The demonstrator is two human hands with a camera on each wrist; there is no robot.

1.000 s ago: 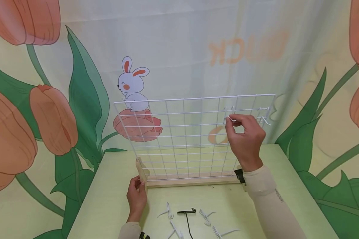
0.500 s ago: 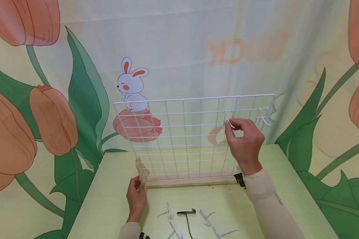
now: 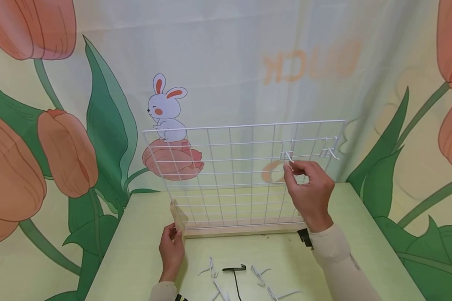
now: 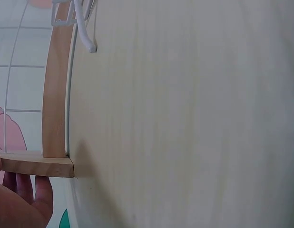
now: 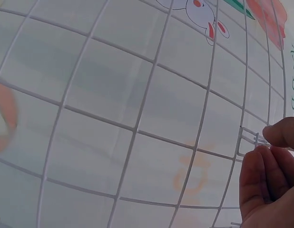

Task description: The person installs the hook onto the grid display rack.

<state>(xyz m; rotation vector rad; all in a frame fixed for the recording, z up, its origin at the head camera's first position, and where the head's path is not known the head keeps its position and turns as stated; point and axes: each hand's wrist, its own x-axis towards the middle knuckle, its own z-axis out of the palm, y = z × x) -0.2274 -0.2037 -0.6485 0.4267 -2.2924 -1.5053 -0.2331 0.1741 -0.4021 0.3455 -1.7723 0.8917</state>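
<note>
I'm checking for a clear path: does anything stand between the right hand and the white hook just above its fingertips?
Nothing visible does: the white hook juts from the near side of the wire grid, towards the right hand.

"What is printed on the pale, lightly creased fabric backdrop (image 3: 226, 54)?"

"A white cartoon rabbit with orange inner ears (image 3: 165, 105) is shown seated on a pink flower bloom (image 3: 184, 167), flanked by large orange tulips (image 3: 67, 152)."

"And at upper right?"

"Faint orange mirrored lettering (image 3: 280, 69) is seen; below, a pale yellow-green tabletop (image 3: 113, 259) is placed."
</note>
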